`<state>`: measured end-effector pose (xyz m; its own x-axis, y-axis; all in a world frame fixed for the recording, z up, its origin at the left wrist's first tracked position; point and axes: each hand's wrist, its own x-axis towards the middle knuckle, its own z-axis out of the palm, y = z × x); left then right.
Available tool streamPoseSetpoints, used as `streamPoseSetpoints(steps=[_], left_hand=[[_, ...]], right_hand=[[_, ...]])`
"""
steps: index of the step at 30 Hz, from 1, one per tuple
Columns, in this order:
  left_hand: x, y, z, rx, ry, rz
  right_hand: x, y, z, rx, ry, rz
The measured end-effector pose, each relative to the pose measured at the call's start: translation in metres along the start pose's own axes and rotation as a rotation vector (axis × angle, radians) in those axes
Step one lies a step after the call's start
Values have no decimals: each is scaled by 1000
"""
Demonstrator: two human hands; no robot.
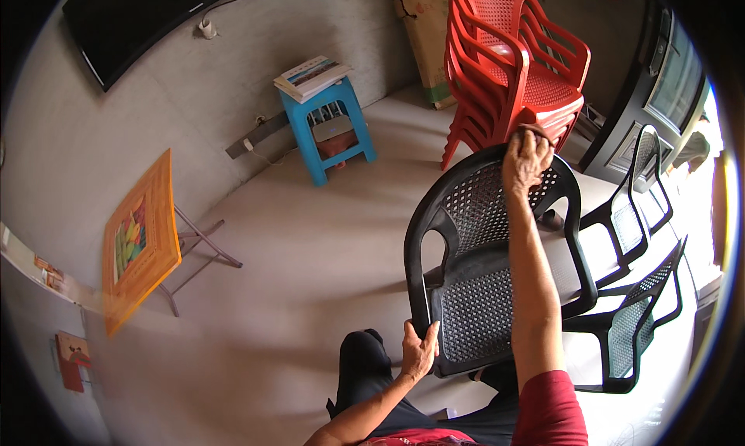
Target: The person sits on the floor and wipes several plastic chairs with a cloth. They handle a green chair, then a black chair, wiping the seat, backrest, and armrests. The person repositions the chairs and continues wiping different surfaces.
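Observation:
A black plastic armchair (475, 318) with a perforated back and a woven-pattern seat stands in front of me, its backrest away from me. My left hand (420, 351) is closed around the front of its left armrest, near the seat's corner. Reaching across the chair, my right hand (528, 163) presses on the top rim of the backrest. Under its bent fingers a bunched dark brown cloth (535, 129) shows in part; the rest is hidden by the hand. My right forearm covers part of the back and seat.
Stacked red plastic armchairs (516, 70) stand just beyond the black chair. Other dark chairs (632, 330) are at the right, before an open door (660, 97). A blue stool (322, 124) bearing papers and an orange folding table (143, 244) are along the left wall.

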<state>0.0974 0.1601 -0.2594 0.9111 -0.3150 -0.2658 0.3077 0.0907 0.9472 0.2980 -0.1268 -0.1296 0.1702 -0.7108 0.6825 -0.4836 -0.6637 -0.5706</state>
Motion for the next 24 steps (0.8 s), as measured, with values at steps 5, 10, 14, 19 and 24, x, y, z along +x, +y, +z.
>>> streamPoseSetpoints(steps=[5, 10, 14, 19, 24], left_hand=[[-2, 7, 4, -3, 7, 11], [-2, 7, 4, -122, -9, -23], [2, -8, -6, -429, -48, -130], [0, -10, -16, -786, 75, -343], [16, -5, -36, -707, -273, -278]], right_hand=[[-60, -40, -4, 195, 48, -223], [-139, -62, -37, 382, -150, -381], [-200, -58, -79, 391, -372, -473], [-254, 4, -138, 615, -830, -316], [-258, 22, -238, 436, -861, -683]])
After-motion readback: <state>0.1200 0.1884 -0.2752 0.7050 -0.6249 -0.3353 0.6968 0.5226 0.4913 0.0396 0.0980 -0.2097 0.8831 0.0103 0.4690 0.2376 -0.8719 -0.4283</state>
